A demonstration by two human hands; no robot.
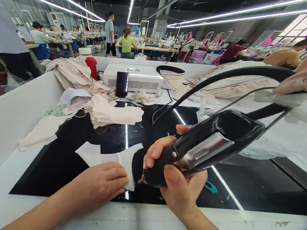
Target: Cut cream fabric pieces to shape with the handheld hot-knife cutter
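My left hand (100, 181) lies flat, fingers together, over the lower part of a pale fabric piece (129, 158) on the black glossy board (66, 179). In my right hand (182, 188) is a thick black corded hand tool (207, 144) with a silver lever along its side, held at a slant. Its small metal tip points down to the left, close to the fabric's right edge; whether they touch I cannot tell. The black cable (226, 71) loops up to the right, where pale pinkish material (302, 80) surrounds it.
A stack of cream fabric pieces (113, 112) lies behind my left hand. Farther back are a white vented box (135, 78), a phone (122, 84) and heaped fabric (69, 73). A teal clip-like object (211, 187) lies right of the tool. People sit at sewing tables beyond.
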